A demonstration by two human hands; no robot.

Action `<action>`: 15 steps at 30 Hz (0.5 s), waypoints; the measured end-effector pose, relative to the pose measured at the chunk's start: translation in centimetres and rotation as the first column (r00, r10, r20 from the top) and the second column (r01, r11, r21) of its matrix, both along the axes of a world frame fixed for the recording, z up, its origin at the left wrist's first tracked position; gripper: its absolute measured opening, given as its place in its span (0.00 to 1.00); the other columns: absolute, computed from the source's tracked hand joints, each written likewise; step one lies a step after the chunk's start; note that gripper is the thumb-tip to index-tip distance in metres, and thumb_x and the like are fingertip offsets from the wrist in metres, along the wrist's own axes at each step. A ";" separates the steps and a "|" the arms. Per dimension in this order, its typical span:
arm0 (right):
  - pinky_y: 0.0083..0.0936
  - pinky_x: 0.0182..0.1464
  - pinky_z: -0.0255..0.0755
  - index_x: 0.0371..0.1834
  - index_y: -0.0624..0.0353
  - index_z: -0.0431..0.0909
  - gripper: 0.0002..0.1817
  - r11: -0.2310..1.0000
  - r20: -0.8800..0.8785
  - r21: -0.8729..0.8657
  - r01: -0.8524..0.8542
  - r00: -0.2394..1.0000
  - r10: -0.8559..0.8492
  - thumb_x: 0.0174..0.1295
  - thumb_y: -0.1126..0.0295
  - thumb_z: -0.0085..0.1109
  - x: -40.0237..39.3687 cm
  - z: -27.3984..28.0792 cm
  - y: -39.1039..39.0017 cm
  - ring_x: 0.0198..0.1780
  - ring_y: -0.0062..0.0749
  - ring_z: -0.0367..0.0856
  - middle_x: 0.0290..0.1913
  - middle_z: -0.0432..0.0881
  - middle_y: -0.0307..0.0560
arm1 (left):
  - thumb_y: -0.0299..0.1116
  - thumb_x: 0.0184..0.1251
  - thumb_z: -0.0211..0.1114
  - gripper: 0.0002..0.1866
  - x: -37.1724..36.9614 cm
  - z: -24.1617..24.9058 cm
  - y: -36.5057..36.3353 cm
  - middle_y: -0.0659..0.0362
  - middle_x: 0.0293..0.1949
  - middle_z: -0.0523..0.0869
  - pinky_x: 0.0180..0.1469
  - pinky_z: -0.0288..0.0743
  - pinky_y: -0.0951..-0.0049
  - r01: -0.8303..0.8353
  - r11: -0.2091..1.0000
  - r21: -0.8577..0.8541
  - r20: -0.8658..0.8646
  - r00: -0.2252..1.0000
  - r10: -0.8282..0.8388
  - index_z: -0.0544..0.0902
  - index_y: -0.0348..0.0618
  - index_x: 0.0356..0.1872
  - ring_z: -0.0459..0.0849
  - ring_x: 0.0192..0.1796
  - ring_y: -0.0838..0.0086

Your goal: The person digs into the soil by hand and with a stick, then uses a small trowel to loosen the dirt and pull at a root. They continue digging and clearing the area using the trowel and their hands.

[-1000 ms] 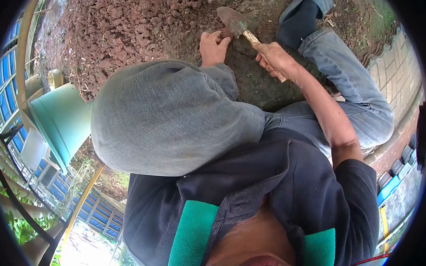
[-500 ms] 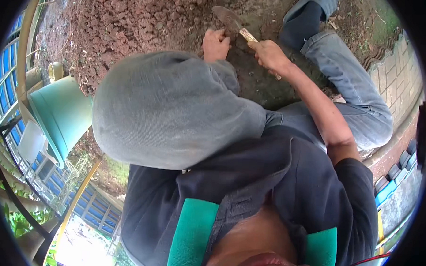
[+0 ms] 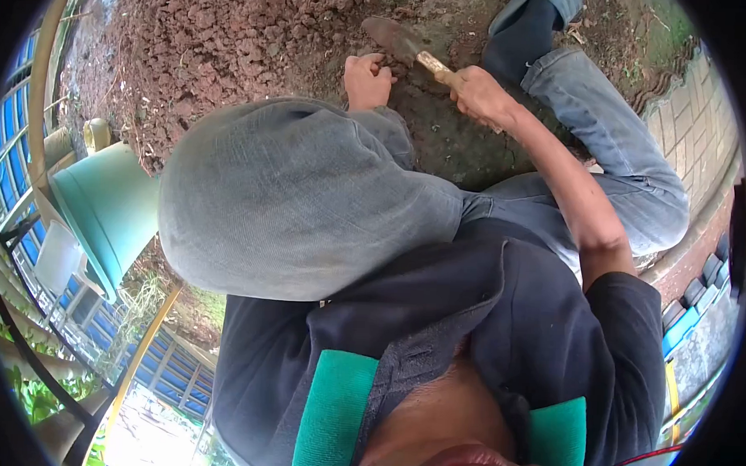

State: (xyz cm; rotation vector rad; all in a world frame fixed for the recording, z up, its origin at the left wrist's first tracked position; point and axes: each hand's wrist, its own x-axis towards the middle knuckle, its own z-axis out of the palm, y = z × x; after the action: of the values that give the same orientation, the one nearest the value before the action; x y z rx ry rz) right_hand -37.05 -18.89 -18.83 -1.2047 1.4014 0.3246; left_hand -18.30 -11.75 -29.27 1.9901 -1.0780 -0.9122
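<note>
My right hand (image 3: 483, 97) is closed around the wooden handle of a hand trowel (image 3: 394, 41). Its dull, soil-stained blade points up and left, close over the dark ground (image 3: 458, 150). Just left of the blade, my left hand (image 3: 367, 83) is at the edge of the crumbly brown soil (image 3: 256, 44). The fingers of that hand are curled in toward the palm, and I cannot tell what is under them. My raised left knee (image 3: 300, 202), in grey jeans, hides most of the left arm.
A pale green bucket (image 3: 115, 203) lies tipped at the left, near a blue slatted fence (image 3: 175, 366). My dark-socked foot (image 3: 519, 41) is on the ground beyond the trowel. Brick paving (image 3: 693, 129) runs along the right, with blue and dark objects (image 3: 691, 314) below it.
The trowel has shifted slightly left, and its blade shows a broader face. Both hands sit a little further left in view, with the whole scene shifting slightly too.
</note>
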 end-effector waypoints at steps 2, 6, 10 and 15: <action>0.43 0.33 0.73 0.27 0.71 0.76 0.28 0.975 0.074 -0.212 0.065 0.996 -0.050 0.67 0.50 0.48 -1.0 -0.2 0.2 0.30 0.61 0.79 0.25 0.79 0.67 | 0.27 0.52 0.67 0.17 -0.6 0.6 0.4 0.52 0.39 0.74 0.38 0.80 0.70 0.086 0.996 0.017 0.136 0.987 -0.087 0.82 0.31 0.45 0.82 0.32 0.68; 0.45 0.37 0.73 0.28 0.72 0.76 0.30 0.800 0.064 -0.599 0.045 0.998 -0.008 0.67 0.48 0.47 -0.3 -4.6 0.3 0.31 0.62 0.80 0.26 0.79 0.67 | 0.35 0.52 0.71 0.17 -0.5 0.9 0.1 0.54 0.36 0.75 0.38 0.78 0.69 0.172 0.981 0.085 0.302 0.934 -0.190 0.85 0.34 0.41 0.83 0.32 0.68; 0.45 0.39 0.73 0.31 0.74 0.78 0.30 0.988 0.015 -0.153 0.025 1.000 -0.023 0.68 0.50 0.46 0.8 -0.4 0.5 0.34 0.62 0.80 0.26 0.79 0.69 | 0.33 0.51 0.73 0.13 -0.5 3.5 -0.4 0.52 0.36 0.72 0.33 0.78 0.66 -0.062 0.990 0.127 -0.183 0.979 0.085 0.85 0.31 0.30 0.82 0.29 0.65; 0.43 0.34 0.72 0.36 0.73 0.77 0.25 0.771 0.063 -0.627 -0.111 0.979 0.192 0.69 0.56 0.46 0.0 0.9 2.1 0.31 0.60 0.79 0.23 0.76 0.65 | 0.35 0.54 0.71 0.15 -0.6 2.0 -0.3 0.54 0.35 0.76 0.34 0.78 0.70 0.112 0.988 0.107 -0.131 0.987 -0.097 0.85 0.32 0.36 0.84 0.28 0.70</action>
State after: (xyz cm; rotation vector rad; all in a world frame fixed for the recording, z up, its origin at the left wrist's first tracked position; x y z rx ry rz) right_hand -37.05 -16.74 -17.90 -1.8565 1.3425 -0.1286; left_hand -18.94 -12.10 -27.31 1.9526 -1.0891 -1.1623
